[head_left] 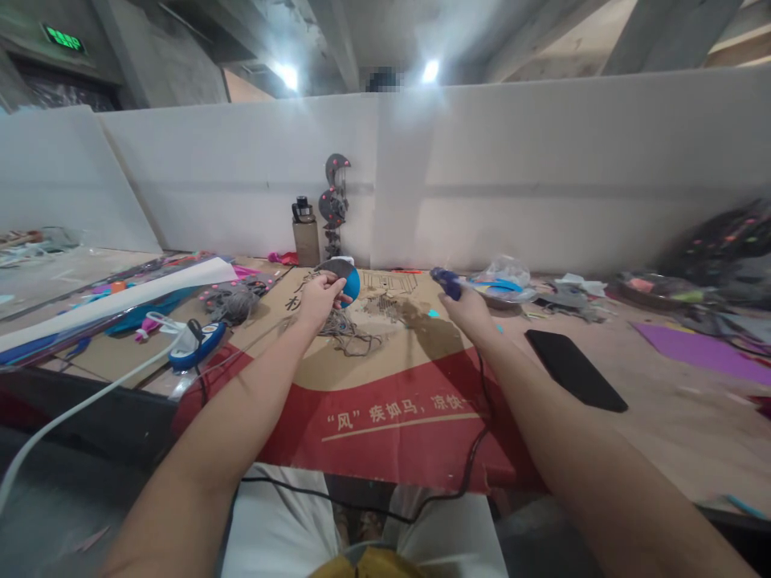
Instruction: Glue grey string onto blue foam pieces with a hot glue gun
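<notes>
My left hand (324, 295) pinches a round felt piece, dark grey on one side with a bright blue disc (351, 286) facing right. My right hand (467, 309) is wrapped around a dark blue glue gun (446, 282), somewhat blurred, its black cord running down past the board's front edge. Both hands are over a flattened cardboard sheet (361, 365), tan with a red front band and printed characters. Tangled grey yarn (355, 337) lies on the cardboard below my left hand. Between the hands sits a small blue scrap (433, 314).
Behind the cardboard stand a bottle (306, 237) and a hanging grey moon ornament (333, 201). Left are a blue-and-white power strip (197, 345) and a grey yarn bundle (236, 301). Right are a black phone (575, 369), a plastic-wrapped dish (503, 287) and purple sheet (702, 351). A white partition (511, 160) closes the back.
</notes>
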Action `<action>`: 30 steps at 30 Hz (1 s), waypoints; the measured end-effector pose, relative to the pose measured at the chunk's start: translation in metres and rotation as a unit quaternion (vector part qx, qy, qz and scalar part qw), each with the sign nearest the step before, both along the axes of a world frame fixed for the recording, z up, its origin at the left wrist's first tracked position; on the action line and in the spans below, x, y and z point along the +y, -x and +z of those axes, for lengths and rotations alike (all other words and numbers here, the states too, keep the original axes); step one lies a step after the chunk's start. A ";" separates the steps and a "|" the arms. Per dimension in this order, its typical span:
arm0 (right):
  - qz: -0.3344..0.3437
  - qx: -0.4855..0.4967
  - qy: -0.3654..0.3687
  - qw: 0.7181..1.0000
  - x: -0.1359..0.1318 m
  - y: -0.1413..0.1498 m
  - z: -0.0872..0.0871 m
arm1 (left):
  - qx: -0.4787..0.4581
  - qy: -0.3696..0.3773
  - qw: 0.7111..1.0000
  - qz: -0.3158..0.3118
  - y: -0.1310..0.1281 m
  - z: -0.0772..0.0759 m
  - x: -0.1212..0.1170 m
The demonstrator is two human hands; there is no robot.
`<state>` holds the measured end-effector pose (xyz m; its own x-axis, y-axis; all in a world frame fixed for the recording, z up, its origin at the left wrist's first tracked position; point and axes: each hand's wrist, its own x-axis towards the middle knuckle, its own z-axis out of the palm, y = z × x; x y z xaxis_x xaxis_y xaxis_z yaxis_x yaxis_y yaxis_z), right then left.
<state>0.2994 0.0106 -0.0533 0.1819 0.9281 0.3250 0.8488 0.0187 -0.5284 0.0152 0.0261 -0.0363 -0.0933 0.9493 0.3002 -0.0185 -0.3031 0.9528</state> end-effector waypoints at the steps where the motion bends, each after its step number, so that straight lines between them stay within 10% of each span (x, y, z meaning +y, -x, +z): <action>1: 0.013 0.076 0.005 0.997 -0.001 -0.004 0.002 | 0.006 0.007 1.000 -0.002 -0.001 0.000 -0.001; 5: 0.102 0.412 -0.005 0.905 -0.019 0.002 0.008 | -0.005 0.035 0.999 -0.019 -0.007 -0.003 -0.004; 9: 0.196 0.450 -0.054 0.870 -0.040 0.017 0.015 | -0.021 0.044 0.998 -0.046 -0.014 -0.008 -0.005; 30: 0.230 0.350 0.011 0.908 -0.059 0.049 0.003 | -0.072 0.077 0.993 -0.051 -0.022 -0.008 -0.014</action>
<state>0.2499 -0.0487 -0.0508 -0.0719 0.9629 0.2601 0.2107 0.2695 -0.9397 0.0367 0.0120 -0.0440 -0.0267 0.9897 0.1406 -0.1810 -0.1431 0.9730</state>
